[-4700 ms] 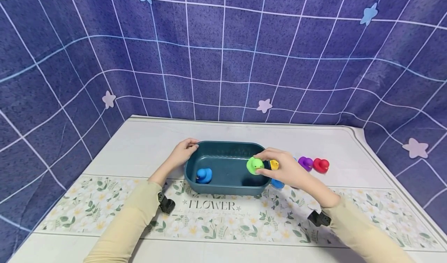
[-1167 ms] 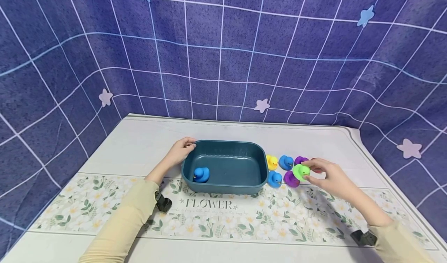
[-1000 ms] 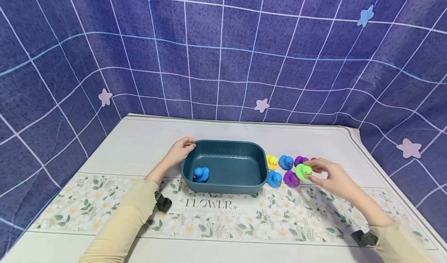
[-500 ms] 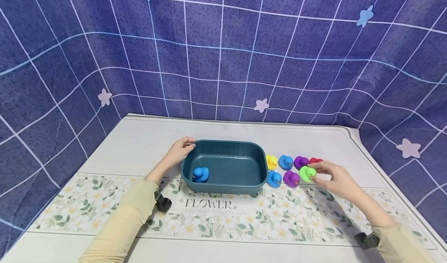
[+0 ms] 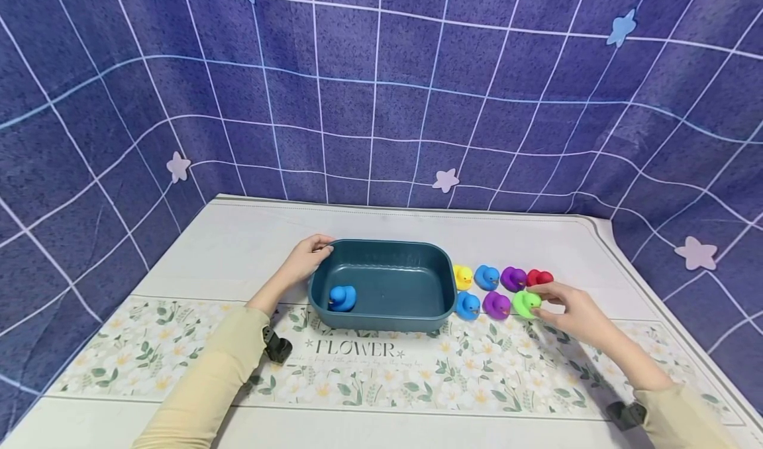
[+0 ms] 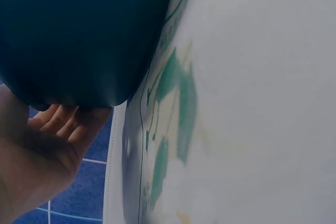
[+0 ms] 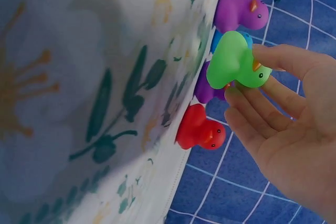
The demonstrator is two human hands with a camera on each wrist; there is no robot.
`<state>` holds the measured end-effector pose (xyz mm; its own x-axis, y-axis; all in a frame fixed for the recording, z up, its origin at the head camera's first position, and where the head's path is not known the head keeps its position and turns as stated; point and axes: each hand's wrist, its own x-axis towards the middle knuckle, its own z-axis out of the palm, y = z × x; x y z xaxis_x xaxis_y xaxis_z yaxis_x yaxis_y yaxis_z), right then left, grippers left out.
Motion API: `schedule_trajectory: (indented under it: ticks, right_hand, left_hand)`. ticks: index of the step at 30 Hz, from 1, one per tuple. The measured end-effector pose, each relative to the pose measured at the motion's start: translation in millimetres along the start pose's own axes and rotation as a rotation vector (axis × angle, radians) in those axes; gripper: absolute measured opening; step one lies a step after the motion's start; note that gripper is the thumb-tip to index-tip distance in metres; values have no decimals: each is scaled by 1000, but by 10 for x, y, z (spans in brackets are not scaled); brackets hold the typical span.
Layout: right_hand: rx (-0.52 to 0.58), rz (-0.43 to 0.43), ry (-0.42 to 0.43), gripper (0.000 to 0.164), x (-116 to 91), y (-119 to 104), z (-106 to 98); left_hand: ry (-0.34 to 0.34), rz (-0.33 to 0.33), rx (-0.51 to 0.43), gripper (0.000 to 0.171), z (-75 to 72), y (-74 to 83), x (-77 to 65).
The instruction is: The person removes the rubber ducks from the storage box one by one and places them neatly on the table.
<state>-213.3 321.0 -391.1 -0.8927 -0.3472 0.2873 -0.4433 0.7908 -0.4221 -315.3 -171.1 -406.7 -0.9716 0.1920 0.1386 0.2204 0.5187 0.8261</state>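
A dark teal basin (image 5: 383,324) stands mid-table with one blue rubber duck (image 5: 342,298) inside, at its near left. My left hand (image 5: 305,257) grips the basin's far left corner; in the left wrist view its fingers (image 6: 65,121) lie against the outer wall. To the basin's right, my right hand (image 5: 575,310) has its thumb and fingers about a green rubber duck (image 5: 526,303), which rests on the table at the right end of the near row. In the right wrist view the thumb (image 7: 278,59) touches that duck near its head.
Left of the green duck are a purple duck (image 5: 497,305) and a blue duck (image 5: 467,305). Behind runs a row of yellow (image 5: 463,277), blue (image 5: 487,277), purple (image 5: 514,278) and red ducks (image 5: 540,278). A purple curtain (image 5: 381,104) hangs beyond the floral-printed table.
My right hand has carried the green duck from over the basin rightward and lowered it onto the table beside the purple duck. My left hand has kept its place at the basin.
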Motion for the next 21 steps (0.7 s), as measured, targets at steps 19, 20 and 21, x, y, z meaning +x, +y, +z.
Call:
schedule_trajectory:
  ticks: [19,20,21]
  right_hand:
    - [9,-12,0,35,1,27,80]
    - [9,-13,-1,35,0,33,83]
    - [9,-13,-1,35,0,38,87]
  left_hand:
    - [-4,-15,22,34,-5,-17,3]
    - [-4,-15,22,34,-5,-16,5]
    - [-5,-15,21,34,-5,-15,7]
